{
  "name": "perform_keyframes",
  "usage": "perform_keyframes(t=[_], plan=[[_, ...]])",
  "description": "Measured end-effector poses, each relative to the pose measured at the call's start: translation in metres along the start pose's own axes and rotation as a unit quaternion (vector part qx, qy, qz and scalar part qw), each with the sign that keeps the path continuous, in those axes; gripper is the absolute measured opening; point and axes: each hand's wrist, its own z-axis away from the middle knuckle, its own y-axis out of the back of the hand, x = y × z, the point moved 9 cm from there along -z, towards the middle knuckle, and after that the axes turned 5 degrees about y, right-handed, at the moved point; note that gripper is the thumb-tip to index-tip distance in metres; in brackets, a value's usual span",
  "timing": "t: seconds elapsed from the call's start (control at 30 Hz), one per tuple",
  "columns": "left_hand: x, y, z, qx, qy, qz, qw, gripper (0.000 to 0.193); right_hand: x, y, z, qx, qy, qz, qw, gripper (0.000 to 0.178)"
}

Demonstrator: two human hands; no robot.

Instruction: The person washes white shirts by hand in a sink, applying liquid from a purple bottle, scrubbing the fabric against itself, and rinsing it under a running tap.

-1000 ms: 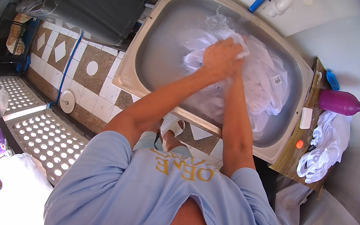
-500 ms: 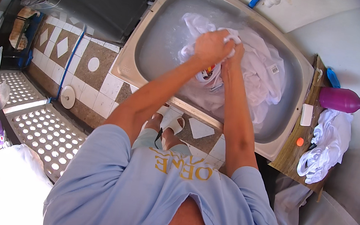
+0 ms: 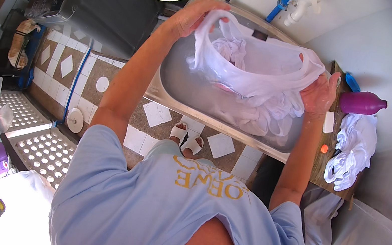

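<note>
A wet white garment (image 3: 257,83) is stretched wide above the metal sink (image 3: 157,90), its opening spread in a loop. My left hand (image 3: 196,18) grips its upper left edge near the sink's far left corner. On the right side, my right hand (image 3: 318,94) holds the other end, thumb raised and fingers partly hidden by the fabric. The lower folds (image 3: 257,119) hang into cloudy, soapy water (image 3: 182,77). Through the opening, a bunched white part of cloth (image 3: 229,50) shows. A small coloured patch is seen under the fabric.
Right of the sink, a wooden board (image 3: 321,164) carries a purple bottle (image 3: 362,103), a blue object (image 3: 352,82), a white bar (image 3: 328,122), an orange cap (image 3: 324,149) and white cloth (image 3: 354,146). Blue pipes (image 3: 280,6) run behind. A dark appliance (image 3: 112,3) stands left.
My hands were close together, gripping bunched cloth over the sink. They have moved far apart, left hand leftward and right hand rightward, spreading the garment and lifting it.
</note>
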Motion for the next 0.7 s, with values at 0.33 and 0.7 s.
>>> perform_keyframes(t=[0.33, 0.7], plan=[[-0.044, -0.037, -0.003, -0.034, -0.064, -0.168, 0.983, 0.059, 0.123, -0.012, -0.053, 0.087, -0.046, -0.074, 0.992, 0.084], [-0.11, -0.036, -0.005, -0.029, -0.083, -0.191, 0.978, 0.045, 0.053, -0.032, -0.036, 0.209, 0.116, -0.154, 0.959, 0.07]])
